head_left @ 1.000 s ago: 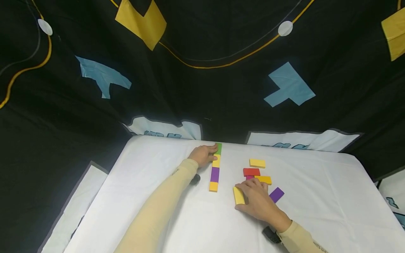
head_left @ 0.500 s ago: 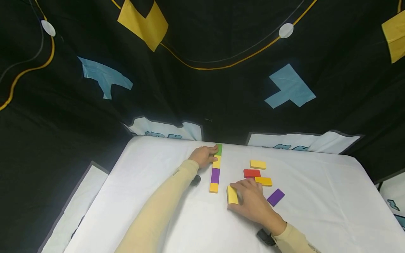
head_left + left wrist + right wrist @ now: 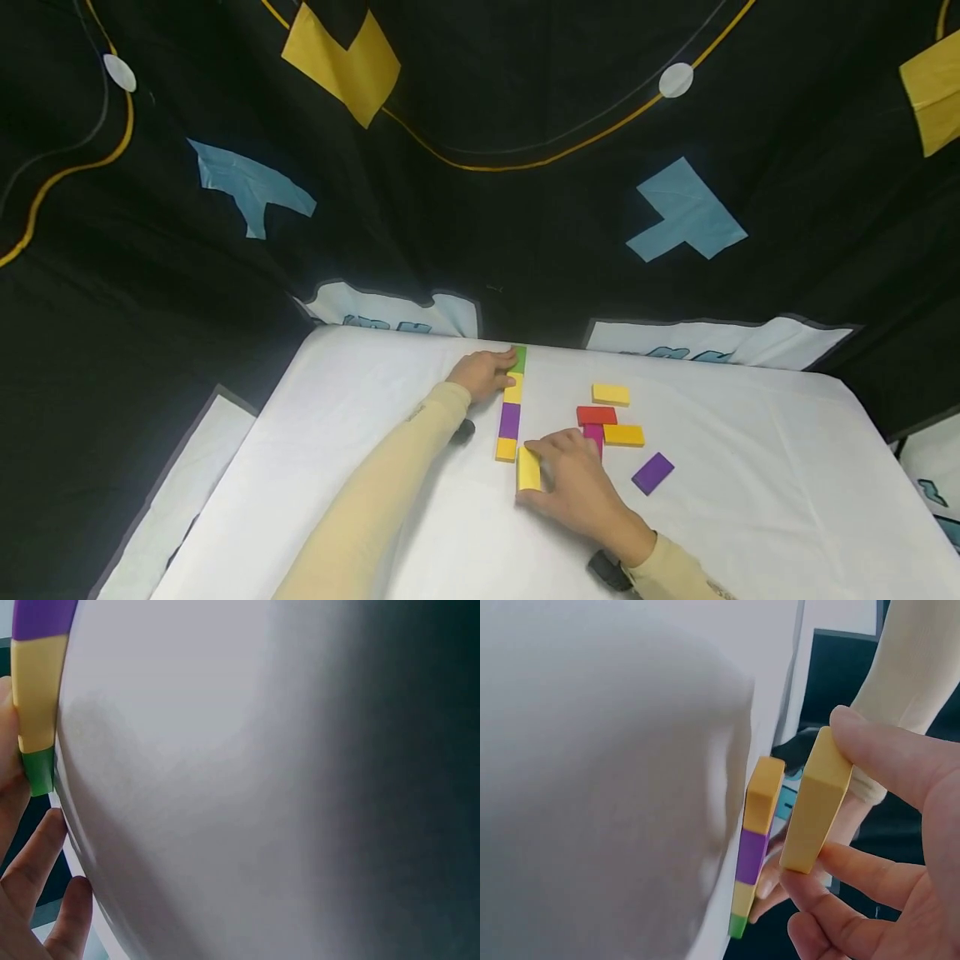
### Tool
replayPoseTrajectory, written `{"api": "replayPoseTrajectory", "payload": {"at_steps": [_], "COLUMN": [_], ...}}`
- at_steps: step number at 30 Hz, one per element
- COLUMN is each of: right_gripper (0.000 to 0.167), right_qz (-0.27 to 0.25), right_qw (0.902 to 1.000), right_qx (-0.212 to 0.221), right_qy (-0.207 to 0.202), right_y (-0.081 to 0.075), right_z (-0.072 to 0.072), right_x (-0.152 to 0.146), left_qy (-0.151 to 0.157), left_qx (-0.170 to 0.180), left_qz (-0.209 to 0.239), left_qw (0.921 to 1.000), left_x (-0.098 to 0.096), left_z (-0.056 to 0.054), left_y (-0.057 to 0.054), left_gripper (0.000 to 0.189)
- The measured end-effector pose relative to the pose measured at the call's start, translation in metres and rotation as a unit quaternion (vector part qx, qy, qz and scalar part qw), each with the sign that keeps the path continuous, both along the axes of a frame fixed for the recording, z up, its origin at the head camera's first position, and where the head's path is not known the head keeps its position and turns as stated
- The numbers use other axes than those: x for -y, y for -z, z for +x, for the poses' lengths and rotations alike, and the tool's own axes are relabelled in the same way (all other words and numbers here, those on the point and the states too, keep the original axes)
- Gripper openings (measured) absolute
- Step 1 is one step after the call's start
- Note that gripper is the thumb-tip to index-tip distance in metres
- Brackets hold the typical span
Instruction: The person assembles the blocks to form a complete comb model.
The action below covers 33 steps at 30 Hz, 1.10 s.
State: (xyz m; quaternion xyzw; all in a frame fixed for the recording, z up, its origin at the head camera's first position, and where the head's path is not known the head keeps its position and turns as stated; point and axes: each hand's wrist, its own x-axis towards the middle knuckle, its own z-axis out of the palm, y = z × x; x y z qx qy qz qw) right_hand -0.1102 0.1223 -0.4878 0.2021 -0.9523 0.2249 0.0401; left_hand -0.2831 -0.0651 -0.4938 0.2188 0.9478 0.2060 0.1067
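Note:
A straight row of blocks lies on the white table: green (image 3: 521, 360) at the far end, then pale yellow (image 3: 513, 392), purple (image 3: 509, 421) and orange-yellow (image 3: 506, 451) nearest. My left hand (image 3: 480, 375) rests at the row's far left side, fingertips at the green block and thumb by the pale yellow one. Between thumb and fingertips my right hand (image 3: 576, 483) pinches another pale yellow block (image 3: 817, 802), just right of the row's near end. In the right wrist view this block stands apart from the row, with the orange-yellow block (image 3: 764, 795) close behind it.
Right of the row lie a yellow block (image 3: 611, 395), a red block (image 3: 597, 416), a magenta block (image 3: 593, 437) and an orange-yellow block (image 3: 624, 436). Nearer, a purple block (image 3: 653, 473) lies at a slant. A black curtain (image 3: 480, 250) hangs behind the table.
My right hand has moved left with the pale yellow block, from beside the loose blocks to near the row's near end, uncovering the magenta and purple blocks. My left hand stays put.

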Motion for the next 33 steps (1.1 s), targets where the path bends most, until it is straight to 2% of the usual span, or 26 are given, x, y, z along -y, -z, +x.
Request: {"api": "replayPoseTrajectory", "payload": {"at_steps": [6,18,33], "right_gripper": [0.064,0.064,0.066], "right_qz": [-0.003,0.025,0.031], "right_qw": [0.9998,0.9995,0.9992], "right_qx": [-0.015,-0.010,-0.011], "right_qy": [-0.013,-0.018,-0.023], "right_y": [-0.001,-0.001,0.001], "right_z": [0.002,0.003,0.005], "right_x": [0.008,0.024,0.034], "left_qy": [0.005,-0.001,0.005], "left_qx": [-0.005,-0.008,-0.014], "left_qz": [-0.005,-0.004,-0.002], "left_qw": [1.0000,1.0000,0.9999], "left_x": [0.000,0.001,0.001], "left_z": [0.001,-0.001,0.003], "left_y": [-0.001,0.002,0.001], "left_gripper": [0.053,0.053,0.054]}}
